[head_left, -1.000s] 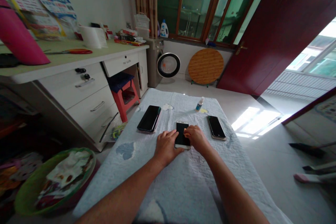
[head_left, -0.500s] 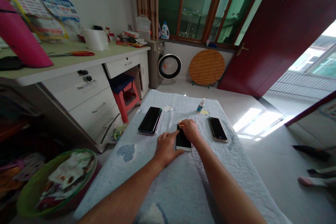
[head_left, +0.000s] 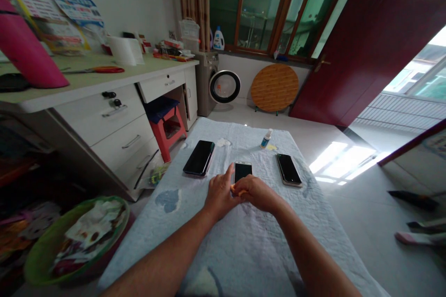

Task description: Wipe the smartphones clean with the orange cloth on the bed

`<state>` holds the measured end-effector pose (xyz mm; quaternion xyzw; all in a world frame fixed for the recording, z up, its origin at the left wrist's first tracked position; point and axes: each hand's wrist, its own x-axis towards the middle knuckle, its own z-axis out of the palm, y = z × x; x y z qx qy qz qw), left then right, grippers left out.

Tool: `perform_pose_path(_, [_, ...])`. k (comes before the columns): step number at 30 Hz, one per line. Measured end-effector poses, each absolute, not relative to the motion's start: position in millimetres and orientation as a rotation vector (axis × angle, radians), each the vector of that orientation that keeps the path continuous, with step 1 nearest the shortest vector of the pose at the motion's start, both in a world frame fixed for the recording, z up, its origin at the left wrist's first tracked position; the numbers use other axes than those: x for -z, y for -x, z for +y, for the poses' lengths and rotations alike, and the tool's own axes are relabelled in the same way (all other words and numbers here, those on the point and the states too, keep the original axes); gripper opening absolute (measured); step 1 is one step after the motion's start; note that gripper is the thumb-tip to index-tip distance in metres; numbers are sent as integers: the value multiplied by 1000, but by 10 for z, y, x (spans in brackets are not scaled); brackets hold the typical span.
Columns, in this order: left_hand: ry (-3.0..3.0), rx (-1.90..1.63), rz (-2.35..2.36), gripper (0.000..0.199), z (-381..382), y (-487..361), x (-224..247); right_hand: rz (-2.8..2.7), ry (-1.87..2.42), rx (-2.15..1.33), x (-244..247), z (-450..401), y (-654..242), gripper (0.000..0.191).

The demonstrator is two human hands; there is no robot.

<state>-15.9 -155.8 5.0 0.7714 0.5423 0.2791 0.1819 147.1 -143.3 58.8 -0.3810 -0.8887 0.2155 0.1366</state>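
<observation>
A white smartphone (head_left: 243, 171) with a dark screen lies flat on the cloth-covered table, its lower part hidden by my hands. My left hand (head_left: 220, 195) grips it, the index finger along its left edge and the thumb by the lower end. Pinched in my right hand (head_left: 258, 192) is a small orange cloth (head_left: 234, 189), pressed against the phone's lower screen. To the left rests a larger black phone (head_left: 200, 158); to the right, another dark phone (head_left: 289, 170) in a pale case. Beyond them stands a small spray bottle (head_left: 266, 138), upright.
A pale blue cloth (head_left: 223, 250) covers the table. Along the left are a white desk (head_left: 114, 120), a red stool (head_left: 170, 132) and a green basket (head_left: 35, 260) with crumpled tissues. Farther off, a washing machine (head_left: 206, 86) has its round door open.
My right hand has slid down the phone toward me with the orange cloth, uncovering the upper screen. My left hand stays at the phone's left side.
</observation>
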Motion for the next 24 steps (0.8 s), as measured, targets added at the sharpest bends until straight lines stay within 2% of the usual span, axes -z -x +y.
perform_pose_path(6, [-2189, -697, 1534, 96, -1556, 166, -106, -2540, 1114, -615, -525, -1442, -1565, 20])
perform_pose_path(15, [-2174, -592, 1584, 94, -1532, 153, -136, -2346, 1478, -310, -335, -943, -1630, 21])
perform_pose_path(24, [-2164, -658, 1582, 80, -1578, 161, -195, -2336, 1319, -326, -221, -791, -1398, 23])
